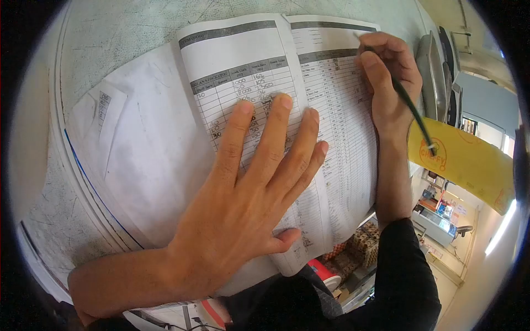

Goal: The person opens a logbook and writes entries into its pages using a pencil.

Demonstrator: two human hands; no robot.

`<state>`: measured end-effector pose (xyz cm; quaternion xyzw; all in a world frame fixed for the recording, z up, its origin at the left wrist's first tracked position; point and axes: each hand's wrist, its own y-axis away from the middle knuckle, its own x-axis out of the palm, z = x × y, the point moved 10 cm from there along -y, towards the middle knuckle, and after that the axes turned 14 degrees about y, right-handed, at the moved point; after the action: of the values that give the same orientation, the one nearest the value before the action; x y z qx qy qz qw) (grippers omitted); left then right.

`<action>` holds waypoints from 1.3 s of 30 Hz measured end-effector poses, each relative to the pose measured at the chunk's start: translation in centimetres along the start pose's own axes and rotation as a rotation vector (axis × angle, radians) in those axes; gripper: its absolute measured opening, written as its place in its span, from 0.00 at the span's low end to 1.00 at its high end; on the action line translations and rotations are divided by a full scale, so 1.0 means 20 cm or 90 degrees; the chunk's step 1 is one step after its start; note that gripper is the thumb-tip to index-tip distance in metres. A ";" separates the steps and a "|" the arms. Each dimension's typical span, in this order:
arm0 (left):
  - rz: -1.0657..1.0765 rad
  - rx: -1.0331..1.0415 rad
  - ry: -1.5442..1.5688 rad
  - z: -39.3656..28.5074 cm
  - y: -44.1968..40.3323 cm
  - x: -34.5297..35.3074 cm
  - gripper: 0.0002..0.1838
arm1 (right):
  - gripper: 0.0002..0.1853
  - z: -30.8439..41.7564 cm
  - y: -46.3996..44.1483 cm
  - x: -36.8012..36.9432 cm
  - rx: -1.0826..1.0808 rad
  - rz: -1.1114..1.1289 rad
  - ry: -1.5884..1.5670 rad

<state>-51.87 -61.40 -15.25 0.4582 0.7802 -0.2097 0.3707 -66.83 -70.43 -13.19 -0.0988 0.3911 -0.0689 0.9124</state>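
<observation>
A printed table form [237,41] with handwritten numbers lies on a pale, scuffed surface, its second page [337,138] to the right. My left hand [248,176] rests flat across the first page with its fingers spread, covering part of the rows. Closed around a dark green pen [409,102], my right hand [389,83] rests at the upper right edge of the second page. The pen's tip is near the top rows. Large blank-looking sheets [149,138] lie to the left, one with a folded corner.
A yellow printed sheet [464,160] hangs to the right. Metal trays [428,71] are beyond my right hand. Egg trays [361,245] and a red container [320,270] are below. A counter [436,223] stands in the room at the lower right.
</observation>
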 end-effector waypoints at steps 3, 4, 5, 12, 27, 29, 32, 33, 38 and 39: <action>0.017 -0.009 -0.019 0.00 -0.01 -0.01 0.48 | 0.05 -0.01 0.00 0.02 0.011 0.006 -0.063; 0.021 -0.012 -0.026 0.00 -0.01 -0.01 0.48 | 0.05 -0.02 0.01 0.03 0.013 0.019 -0.126; 0.021 -0.008 -0.025 -0.01 -0.02 -0.01 0.48 | 0.05 -0.03 0.02 0.02 0.015 0.017 -0.123; 0.012 -0.006 0.017 0.01 0.00 -0.01 0.45 | 0.02 0.09 0.04 0.06 -0.177 0.060 0.172; 0.014 -0.004 0.002 0.00 -0.01 -0.01 0.46 | 0.03 0.02 0.04 0.01 -0.091 0.038 0.100; 0.016 -0.013 -0.006 0.00 -0.01 -0.01 0.47 | 0.04 -0.04 0.03 -0.02 -0.019 0.011 0.006; 0.019 -0.007 -0.010 0.01 0.00 -0.01 0.47 | 0.06 -0.07 0.01 -0.01 0.016 0.006 -0.083; 0.018 -0.001 -0.006 0.01 0.00 0.00 0.47 | 0.07 -0.04 0.01 0.01 -0.021 0.024 -0.067; 0.027 -0.006 -0.005 -0.01 -0.01 -0.01 0.47 | 0.08 -0.01 0.03 0.02 -0.046 0.023 -0.098; 0.034 -0.015 -0.011 -0.01 -0.01 -0.01 0.47 | 0.07 0.00 0.05 0.02 -0.046 0.041 -0.082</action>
<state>-52.05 -61.50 -14.90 0.4730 0.7666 -0.1946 0.3883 -66.47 -69.51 -13.77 -0.1229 0.3369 -0.0186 0.9333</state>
